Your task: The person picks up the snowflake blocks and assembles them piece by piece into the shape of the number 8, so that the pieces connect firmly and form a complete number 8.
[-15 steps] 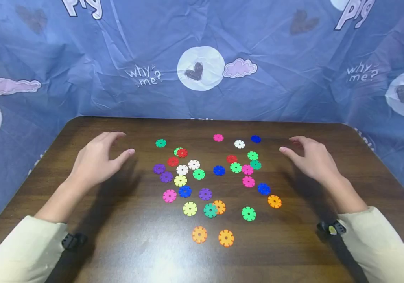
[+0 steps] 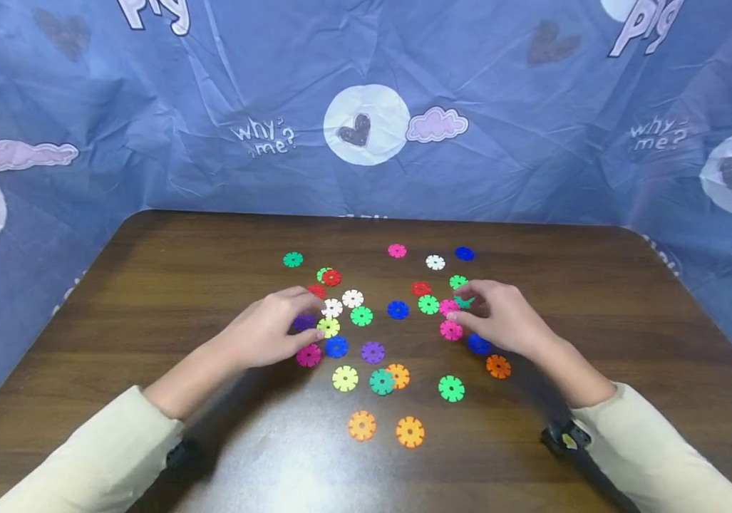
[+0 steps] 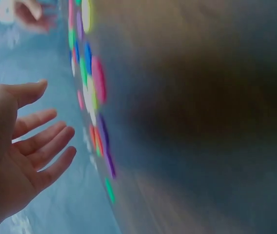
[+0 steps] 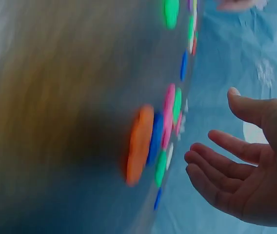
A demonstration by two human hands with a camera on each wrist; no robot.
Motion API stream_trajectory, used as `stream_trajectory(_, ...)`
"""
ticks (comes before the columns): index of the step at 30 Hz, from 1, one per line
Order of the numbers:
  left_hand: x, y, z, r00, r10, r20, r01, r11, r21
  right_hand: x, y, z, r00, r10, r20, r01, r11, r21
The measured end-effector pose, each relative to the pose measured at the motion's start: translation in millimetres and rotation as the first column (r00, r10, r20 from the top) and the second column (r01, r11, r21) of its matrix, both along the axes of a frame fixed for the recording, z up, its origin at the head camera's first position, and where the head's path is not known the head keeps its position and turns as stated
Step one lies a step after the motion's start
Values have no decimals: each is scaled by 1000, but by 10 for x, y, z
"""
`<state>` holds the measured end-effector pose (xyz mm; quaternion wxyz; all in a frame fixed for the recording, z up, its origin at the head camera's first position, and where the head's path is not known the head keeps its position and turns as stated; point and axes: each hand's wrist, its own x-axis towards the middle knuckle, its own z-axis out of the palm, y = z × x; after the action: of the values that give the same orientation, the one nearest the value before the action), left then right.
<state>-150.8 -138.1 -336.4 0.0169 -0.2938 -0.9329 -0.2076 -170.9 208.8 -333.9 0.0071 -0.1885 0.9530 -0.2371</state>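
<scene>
Notched plastic discs in several colours lie scattered over the wooden table. My left hand [image 2: 276, 328] hovers over the left group, thumb and fingers apart, holding nothing. Nearest to it are a yellow disc [image 2: 328, 328], a pink disc [image 2: 308, 355] and a purple disc [image 2: 303, 323] partly hidden by the hand. My right hand [image 2: 500, 313] is above the right group, its fingers loosely bent and apart. By its fingertips are two pink discs, the lower pink disc [image 2: 451, 330] in plain sight. Both wrist views show the palms with nothing in them, the left hand [image 3: 26, 151] and right hand [image 4: 246, 170].
Two orange discs [image 2: 362, 425] lie toward the near side, and a green disc [image 2: 451, 389] sits to their right. At the back are a white disc [image 2: 435, 262] and a dark blue disc [image 2: 465, 254]. A blue printed cloth [image 2: 263, 185] hangs behind the table [image 2: 167, 249].
Both hands have moved inward from the table's sides to over the discs, the left going right and the right going left. The discs have stayed in place.
</scene>
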Motion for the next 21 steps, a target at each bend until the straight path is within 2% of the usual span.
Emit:
stream_trajectory(3,52,188,-21,997,-81,17,82,996,-18,47,-145,-33,996,80,31,-80,997,-7)
stream_trajectory(6,105,352,-47,989,-142,51,144,989,-40,100,-284,-68,983,177,47,-178,984,-1)
stream_trajectory(9,153,502,-66,978,-176,115,184,981,-62,154,-390,-100,960,268,82,-269,963,0)
stream_trajectory(12,193,604,-99,969,-197,148,212,973,-90,204,-472,-127,936,331,118,-333,943,-4)
stream_trajectory(15,214,663,-133,971,-208,118,223,967,-127,242,-534,-145,923,363,130,-365,931,-6)
stream_trajectory(21,226,708,-172,971,-235,37,238,961,-143,282,-605,-163,918,376,128,-380,925,9)
